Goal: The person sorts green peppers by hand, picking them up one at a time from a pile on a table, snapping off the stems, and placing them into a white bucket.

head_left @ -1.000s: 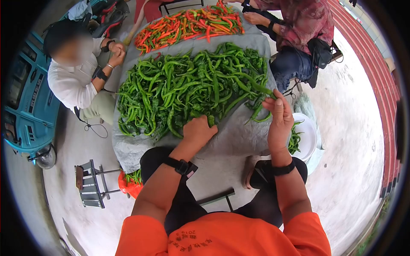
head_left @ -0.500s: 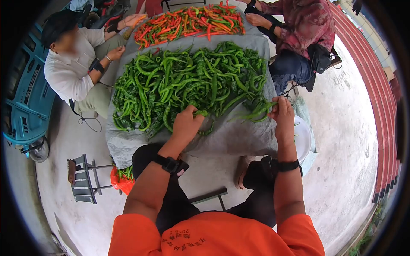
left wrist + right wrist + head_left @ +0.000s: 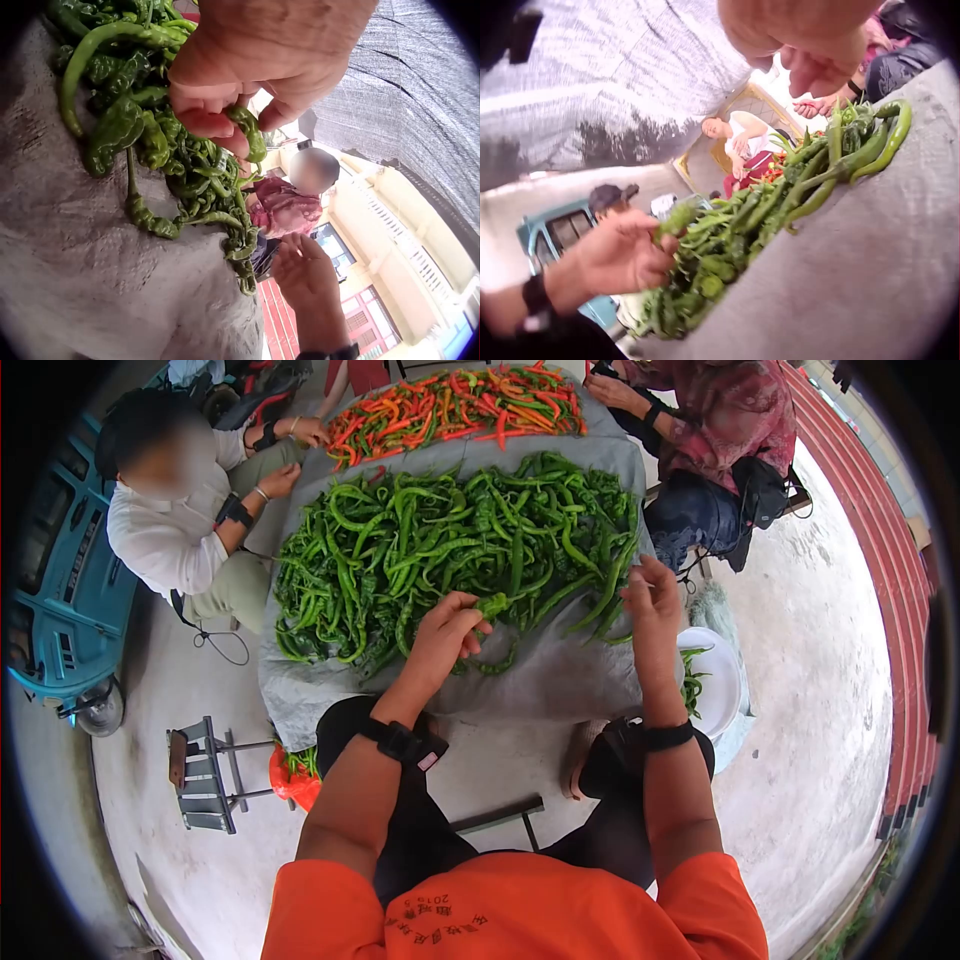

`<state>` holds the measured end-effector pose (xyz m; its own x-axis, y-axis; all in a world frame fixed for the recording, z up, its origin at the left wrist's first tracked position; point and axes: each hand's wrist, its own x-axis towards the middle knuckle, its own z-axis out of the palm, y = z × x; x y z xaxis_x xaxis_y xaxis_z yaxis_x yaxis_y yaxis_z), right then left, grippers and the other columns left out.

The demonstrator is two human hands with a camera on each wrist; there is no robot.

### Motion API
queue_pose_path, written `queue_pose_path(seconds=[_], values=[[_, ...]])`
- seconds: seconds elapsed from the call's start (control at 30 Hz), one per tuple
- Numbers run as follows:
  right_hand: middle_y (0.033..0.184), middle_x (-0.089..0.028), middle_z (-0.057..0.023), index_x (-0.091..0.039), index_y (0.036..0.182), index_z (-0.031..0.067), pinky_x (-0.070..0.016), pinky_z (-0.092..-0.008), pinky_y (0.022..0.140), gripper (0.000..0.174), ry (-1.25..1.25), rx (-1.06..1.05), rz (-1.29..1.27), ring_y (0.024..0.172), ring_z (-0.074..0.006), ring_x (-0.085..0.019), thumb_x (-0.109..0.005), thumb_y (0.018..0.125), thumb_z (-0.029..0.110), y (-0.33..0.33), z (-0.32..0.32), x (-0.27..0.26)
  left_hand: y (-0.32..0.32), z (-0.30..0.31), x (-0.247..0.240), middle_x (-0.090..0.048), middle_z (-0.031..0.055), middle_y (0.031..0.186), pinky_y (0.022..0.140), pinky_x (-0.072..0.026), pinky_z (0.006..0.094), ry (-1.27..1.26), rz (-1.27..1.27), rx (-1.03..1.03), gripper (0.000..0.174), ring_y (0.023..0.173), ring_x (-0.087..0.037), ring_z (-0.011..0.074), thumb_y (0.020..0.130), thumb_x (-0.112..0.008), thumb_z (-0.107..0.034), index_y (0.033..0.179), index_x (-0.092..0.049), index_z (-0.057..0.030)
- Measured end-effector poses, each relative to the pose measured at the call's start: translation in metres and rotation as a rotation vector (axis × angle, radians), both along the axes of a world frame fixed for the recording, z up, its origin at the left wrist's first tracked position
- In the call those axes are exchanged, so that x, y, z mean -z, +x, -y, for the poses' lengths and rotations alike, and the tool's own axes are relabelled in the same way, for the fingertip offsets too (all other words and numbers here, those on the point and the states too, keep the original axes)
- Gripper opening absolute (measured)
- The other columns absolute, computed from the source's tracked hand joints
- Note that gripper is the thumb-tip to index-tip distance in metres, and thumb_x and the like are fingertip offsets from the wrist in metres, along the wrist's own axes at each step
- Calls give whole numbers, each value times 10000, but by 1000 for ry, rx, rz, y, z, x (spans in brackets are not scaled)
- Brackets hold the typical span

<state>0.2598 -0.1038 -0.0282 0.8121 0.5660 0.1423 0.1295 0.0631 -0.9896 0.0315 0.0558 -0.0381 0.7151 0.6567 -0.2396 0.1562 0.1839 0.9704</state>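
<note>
My left hand (image 3: 445,638) pinches a short, crinkled green pepper (image 3: 492,605) between thumb and fingers, over the front edge of a wide heap of green peppers (image 3: 400,550). In the left wrist view the same pepper (image 3: 247,133) points away from the fingertips. My right hand (image 3: 655,622) hovers by the heap's right end with loosely bent fingers and nothing in them. Beneath its fingertips, several long green peppers (image 3: 612,592) lie side by side on the grey cloth (image 3: 560,670). One curled pepper (image 3: 154,221) rests apart from the heap, near my left hand.
Red and orange peppers (image 3: 450,410) form a second heap at the far end. One person (image 3: 170,540) sits at the left, another (image 3: 710,430) at the right. A white basin (image 3: 718,685) with green peppers stands low at the right; a folding stool (image 3: 205,775) is at the lower left.
The right hand has let go of a long green pepper at the heap's right end. From the heap's front edge, the left hand has picked up a short green pepper and raised it.
</note>
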Motion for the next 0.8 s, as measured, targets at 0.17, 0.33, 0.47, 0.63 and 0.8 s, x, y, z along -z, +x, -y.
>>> queue_pose_path(seconds=[0.17, 0.33, 0.47, 0.63, 0.8], values=[[985, -612, -19, -595, 1141, 39, -481, -224, 668, 245, -162, -357, 471, 742, -88, -558, -626, 912, 118, -46, -2, -17, 2, 9, -13, -659, 71, 896, 586, -430, 232, -36, 58, 167, 364, 642, -552, 92, 934, -498, -250, 1185, -514, 13], [870, -623, -3, -620, 1031, 16, -490, -220, 628, 149, -86, -501, -36, 743, -71, -568, -608, 923, 117, -59, -8, -4, 5, 13, -10, -661, 64, 923, 601, -434, 238, -99, 114, 265, 408, 668, -560, 95, 952, -515, -326, 1187, -521, 7], [865, -624, -11, -620, 1000, 17, -501, -213, 621, 123, -42, -381, -80, 755, -65, -578, -604, 922, 111, -48, -8, -1, 8, 10, -2, -658, 70, 915, 637, -464, 304, 255, -61, 194, 375, 733, -586, 148, 910, -580, -351, 1108, -586, -32], [856, -622, -13, -611, 977, 17, -499, -204, 609, 128, -46, -146, -43, 734, -68, -581, -589, 933, 135, -12, 3, -4, 2, 13, 6, -620, 76, 908, 687, -492, 386, 780, -417, 397, 301, 819, -623, 249, 785, -709, -299, 953, -629, -63], [833, -619, -18, -602, 987, 22, -481, -210, 596, 157, -181, -185, -5, 662, -73, -572, -579, 934, 168, 3, 11, -6, 3, 20, 20, -582, 72, 974, 718, -500, 412, 1016, -538, 474, 268, 875, -629, 286, 736, -730, -241, 924, -627, -80]])
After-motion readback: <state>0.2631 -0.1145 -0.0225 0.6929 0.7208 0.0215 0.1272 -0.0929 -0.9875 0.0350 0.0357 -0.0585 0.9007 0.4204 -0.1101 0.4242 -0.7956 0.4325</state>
